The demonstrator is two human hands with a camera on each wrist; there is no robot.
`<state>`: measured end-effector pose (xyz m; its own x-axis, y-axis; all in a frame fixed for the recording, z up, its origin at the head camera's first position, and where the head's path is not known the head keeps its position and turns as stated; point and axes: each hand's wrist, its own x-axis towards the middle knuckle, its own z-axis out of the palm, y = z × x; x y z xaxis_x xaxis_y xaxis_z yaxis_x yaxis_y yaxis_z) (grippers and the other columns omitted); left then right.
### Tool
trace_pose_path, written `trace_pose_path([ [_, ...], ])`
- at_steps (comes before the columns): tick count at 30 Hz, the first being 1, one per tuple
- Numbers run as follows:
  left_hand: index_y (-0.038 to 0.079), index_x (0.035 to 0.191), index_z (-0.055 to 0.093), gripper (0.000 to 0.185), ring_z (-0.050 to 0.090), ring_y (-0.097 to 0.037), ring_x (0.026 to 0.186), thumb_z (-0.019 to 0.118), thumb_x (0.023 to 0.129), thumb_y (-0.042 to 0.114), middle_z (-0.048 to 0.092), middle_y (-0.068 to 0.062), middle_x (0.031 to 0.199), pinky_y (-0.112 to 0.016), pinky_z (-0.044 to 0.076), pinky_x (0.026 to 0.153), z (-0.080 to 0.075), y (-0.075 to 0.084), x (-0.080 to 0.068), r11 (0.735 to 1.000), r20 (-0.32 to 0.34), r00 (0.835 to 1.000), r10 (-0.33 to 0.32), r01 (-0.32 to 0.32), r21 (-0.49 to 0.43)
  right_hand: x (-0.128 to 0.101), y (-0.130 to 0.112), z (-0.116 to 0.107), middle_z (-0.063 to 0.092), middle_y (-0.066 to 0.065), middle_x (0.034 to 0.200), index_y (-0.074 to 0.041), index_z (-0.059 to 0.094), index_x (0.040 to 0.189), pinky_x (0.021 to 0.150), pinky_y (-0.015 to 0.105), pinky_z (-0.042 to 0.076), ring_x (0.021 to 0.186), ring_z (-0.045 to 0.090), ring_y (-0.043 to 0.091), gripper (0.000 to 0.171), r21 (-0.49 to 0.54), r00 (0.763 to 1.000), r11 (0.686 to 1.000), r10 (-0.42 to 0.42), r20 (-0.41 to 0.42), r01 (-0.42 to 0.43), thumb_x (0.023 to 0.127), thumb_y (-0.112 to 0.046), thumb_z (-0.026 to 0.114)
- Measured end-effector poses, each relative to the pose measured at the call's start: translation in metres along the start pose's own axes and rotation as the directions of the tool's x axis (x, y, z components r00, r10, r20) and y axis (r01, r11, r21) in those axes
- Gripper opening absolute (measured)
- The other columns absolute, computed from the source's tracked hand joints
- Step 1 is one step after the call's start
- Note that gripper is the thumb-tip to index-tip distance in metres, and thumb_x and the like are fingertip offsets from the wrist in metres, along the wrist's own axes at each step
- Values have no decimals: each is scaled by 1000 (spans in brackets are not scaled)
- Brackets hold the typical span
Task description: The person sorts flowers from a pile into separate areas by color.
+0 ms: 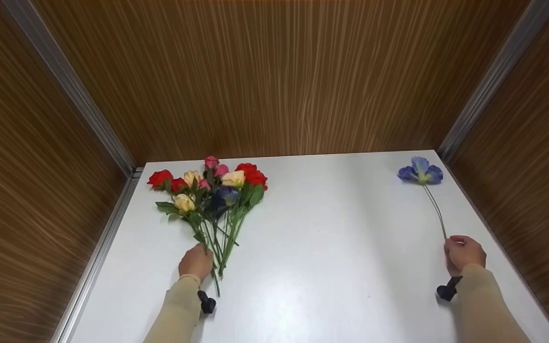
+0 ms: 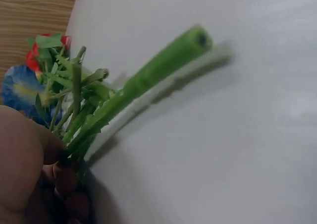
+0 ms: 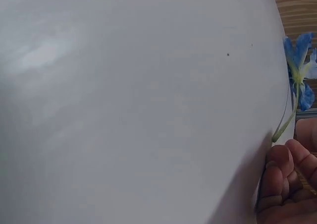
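Note:
My left hand [image 1: 197, 262] grips a green flower stem [image 2: 162, 67] at the left side of a bunch of artificial flowers [image 1: 217, 188]. The thick cut end of this stem sticks out past the thumb in the left wrist view. Red, pink, cream and dark blue blooms make up the bunch, its leafy stems fanned on the white table. Far to the right, a single blue flower [image 1: 421, 171] lies with its bloom away from me. My right hand [image 1: 466, 252] has loosely curled fingers right at the lower end of its thin stem [image 3: 296, 102], which shows uncovered beyond the fingertips.
The white table [image 1: 312, 228] has a wide stretch of bare surface between the two hands. Wood-grain panels [image 1: 274, 76] stand at the back and both sides, with grey metal strips [image 1: 72, 76] along the corners. A small black device hangs at each wrist.

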<state>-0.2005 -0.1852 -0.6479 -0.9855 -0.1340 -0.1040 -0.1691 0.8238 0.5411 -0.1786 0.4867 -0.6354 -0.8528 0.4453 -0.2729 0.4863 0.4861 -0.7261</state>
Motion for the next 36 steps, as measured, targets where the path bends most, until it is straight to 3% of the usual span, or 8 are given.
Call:
trace_pose_path([
  [5,4,83,53,19,49,-23,63,48,98,15,52,-9,69,-38,39,61,-4,-4,-1,988,-23,999,-27,23,-153,-4,-5,8,51,25,125,1,47,135,88,45,41,110,49,37,52,4,998,999,-50,-42,50,99,-36,44],
  [10,-6,106,59,24,59,-29,83,49,99,14,63,-19,94,-44,46,74,-10,-4,-1,961,-32,999,-14,4,-275,-14,-20,19,55,21,117,-1,52,131,79,29,46,104,52,30,45,-14,983,986,-166,-74,165,101,-32,44],
  [14,-6,112,58,28,58,-31,94,50,100,18,62,-21,105,-46,46,80,-18,3,-2,924,-27,998,-52,38,-381,-22,-36,29,57,19,113,-2,54,129,69,14,46,99,56,26,43,12,967,968,-248,-57,249,101,-32,44],
  [17,-5,114,56,30,55,-32,100,49,101,21,58,-22,111,-45,44,82,-23,11,-3,879,0,996,-91,80,-470,-26,-49,39,58,20,110,-1,55,128,69,13,47,98,59,27,41,25,946,946,-323,-38,324,101,-30,46],
  [21,-3,119,52,34,52,-33,108,48,101,25,54,-22,118,-45,43,86,-27,26,-5,795,32,990,-138,130,-592,-31,-68,57,59,20,106,0,57,124,70,17,49,94,61,29,35,37,911,910,-413,-4,413,101,-26,49],
  [25,-3,117,52,33,53,-30,102,50,101,24,55,-20,114,-39,44,82,-26,43,-6,722,-1,987,-159,116,-682,-41,-88,80,61,21,100,1,60,120,69,22,50,87,62,28,31,58,872,875,-484,67,481,100,-21,53],
  [29,-2,111,51,25,52,-25,82,51,100,20,56,-15,97,-32,43,68,-22,62,-9,670,-42,989,-143,66,-740,-55,-108,105,64,19,96,-1,62,116,68,25,49,81,61,23,26,80,831,845,-535,151,529,98,-19,56],
  [36,1,106,51,20,53,-18,65,55,99,18,59,-11,82,-30,46,58,-8,101,-18,577,-4,998,-56,29,-816,-91,-141,147,64,13,89,-10,67,109,65,28,48,75,58,17,19,141,740,784,-618,264,605,96,-23,60],
])
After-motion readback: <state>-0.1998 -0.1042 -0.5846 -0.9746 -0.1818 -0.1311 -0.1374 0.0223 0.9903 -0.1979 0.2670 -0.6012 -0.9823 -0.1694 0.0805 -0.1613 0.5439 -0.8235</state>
